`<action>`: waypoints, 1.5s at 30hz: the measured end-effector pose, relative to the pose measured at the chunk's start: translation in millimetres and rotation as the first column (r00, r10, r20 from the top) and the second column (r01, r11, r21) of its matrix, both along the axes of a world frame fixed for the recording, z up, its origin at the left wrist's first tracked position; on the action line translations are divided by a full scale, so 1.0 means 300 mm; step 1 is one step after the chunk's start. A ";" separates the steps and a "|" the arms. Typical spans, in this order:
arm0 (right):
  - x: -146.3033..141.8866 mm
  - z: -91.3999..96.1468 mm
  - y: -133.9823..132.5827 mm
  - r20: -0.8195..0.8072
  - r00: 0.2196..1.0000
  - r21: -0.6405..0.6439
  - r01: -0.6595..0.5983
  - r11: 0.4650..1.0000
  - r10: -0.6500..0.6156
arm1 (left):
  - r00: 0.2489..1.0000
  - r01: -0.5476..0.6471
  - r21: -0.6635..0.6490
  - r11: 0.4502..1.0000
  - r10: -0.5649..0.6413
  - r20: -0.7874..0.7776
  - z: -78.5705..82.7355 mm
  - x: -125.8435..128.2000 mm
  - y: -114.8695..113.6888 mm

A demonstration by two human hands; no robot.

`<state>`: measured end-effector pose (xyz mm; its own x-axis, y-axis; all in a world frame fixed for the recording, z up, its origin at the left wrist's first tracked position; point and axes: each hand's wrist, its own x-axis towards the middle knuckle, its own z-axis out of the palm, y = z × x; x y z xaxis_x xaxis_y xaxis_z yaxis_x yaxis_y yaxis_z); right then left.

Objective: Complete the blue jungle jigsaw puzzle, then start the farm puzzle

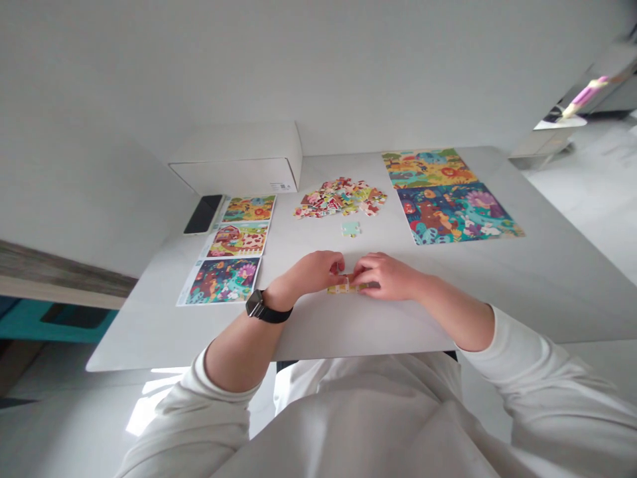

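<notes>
Both hands meet at the middle of the white table (547, 279). My left hand (316, 271), with a black watch on its wrist, has its fingers curled onto a small strip of joined yellow puzzle pieces (342, 288). My right hand (385, 275) presses closed fingers on the same strip from the right. A single pale green piece (351, 228) lies just beyond the hands. Farther back sits a pile of loose colourful puzzle pieces (341, 197).
Two finished puzzles (442, 196) lie at the back right. Three picture cards (233, 249) lie in a column at the left, with a black phone (203, 214) beside them. A white box (239, 159) stands against the wall behind.
</notes>
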<state>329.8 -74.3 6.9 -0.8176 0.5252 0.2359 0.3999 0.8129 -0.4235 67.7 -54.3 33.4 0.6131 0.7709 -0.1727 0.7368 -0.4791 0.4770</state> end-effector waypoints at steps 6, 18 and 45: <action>0.034 0.003 0.040 -0.098 0.981 0.043 0.170 0.985 -0.165 | 1.000 0.016 -0.006 1.000 -0.016 0.006 -0.002 -0.002 0.005; 0.154 -0.040 0.241 -0.151 0.739 0.072 0.671 0.738 -0.657 | 1.000 0.016 -0.006 1.000 -0.016 -0.008 0.006 -0.003 0.005; 0.006 0.043 0.623 0.244 0.525 0.102 0.822 0.560 -0.815 | 0.996 -0.084 0.034 0.996 0.084 -0.011 -0.022 0.057 0.007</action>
<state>331.6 112.6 19.7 -0.0497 0.9955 0.0811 0.9713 0.0671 -0.2281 84.8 -52.2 26.8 0.5439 0.8251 -0.1531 0.7809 -0.4308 0.4522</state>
